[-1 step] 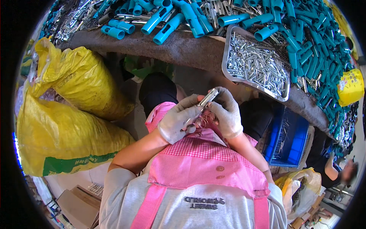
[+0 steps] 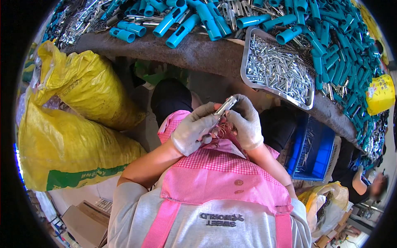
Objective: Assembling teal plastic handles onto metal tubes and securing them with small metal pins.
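Over my lap, my left hand point(image 2: 193, 129) in a whitish work glove is closed round a shiny slotted metal tube point(image 2: 226, 106), which slants up to the right. My right hand point(image 2: 247, 124), gloved too, is closed with its fingers curled at the tube's upper end and the thumb beside it. Thin coppery wire rings point(image 2: 223, 130) show between the hands, under the right fingers; what carries them is hidden. A small round metal end point(image 2: 206, 139) peeks out below my left fingers.
Ahead, a brown-covered bench edge point(image 2: 165, 56) bears heaped teal tubes point(image 2: 206, 20) and a metal tray point(image 2: 247, 76) of small silver pins. Yellow sacks point(image 2: 74, 140) stand on the left. A blue crate point(image 2: 316, 155) and an open sack point(image 2: 331, 198) are on the right, near another person point(image 2: 359, 186).
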Demonstrator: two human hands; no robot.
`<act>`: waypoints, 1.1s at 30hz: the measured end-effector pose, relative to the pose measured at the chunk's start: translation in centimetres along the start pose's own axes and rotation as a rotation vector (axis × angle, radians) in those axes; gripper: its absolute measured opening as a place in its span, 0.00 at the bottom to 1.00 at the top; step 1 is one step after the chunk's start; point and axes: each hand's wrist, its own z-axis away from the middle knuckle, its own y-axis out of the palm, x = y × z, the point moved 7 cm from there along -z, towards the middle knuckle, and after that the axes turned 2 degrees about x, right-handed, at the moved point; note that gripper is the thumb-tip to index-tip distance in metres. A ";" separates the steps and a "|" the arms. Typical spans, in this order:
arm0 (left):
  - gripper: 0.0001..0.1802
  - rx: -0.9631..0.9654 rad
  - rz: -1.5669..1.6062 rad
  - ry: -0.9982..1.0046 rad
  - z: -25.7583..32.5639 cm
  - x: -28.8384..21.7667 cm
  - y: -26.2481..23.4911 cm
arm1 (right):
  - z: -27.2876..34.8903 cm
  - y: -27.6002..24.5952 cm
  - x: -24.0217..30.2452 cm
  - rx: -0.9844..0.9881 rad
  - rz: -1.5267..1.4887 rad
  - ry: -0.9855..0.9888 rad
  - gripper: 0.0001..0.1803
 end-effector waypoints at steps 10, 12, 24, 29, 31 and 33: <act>0.17 0.069 0.233 -0.170 0.1 0.8 -0.1 | 0.3 -1.2 0.6 0.027 -0.055 -0.013 0.12; 0.18 0.068 0.300 -0.202 0.2 0.9 0.1 | 0.4 -1.2 0.5 0.028 -0.048 0.004 0.12; 0.18 -0.038 0.153 -0.210 0.2 1.8 -0.6 | 0.5 -0.5 1.0 0.182 0.131 0.059 0.19; 0.19 0.008 0.117 -0.165 0.0 1.9 -0.7 | 0.8 -0.8 -0.2 0.126 -0.012 0.104 0.16; 0.19 0.004 0.091 -0.163 -0.1 2.0 -0.6 | 0.6 -1.2 -0.7 0.125 -0.031 0.114 0.15; 0.20 -0.020 0.078 -0.140 0.0 2.0 -0.5 | 0.5 -1.4 -1.3 0.126 -0.050 0.124 0.14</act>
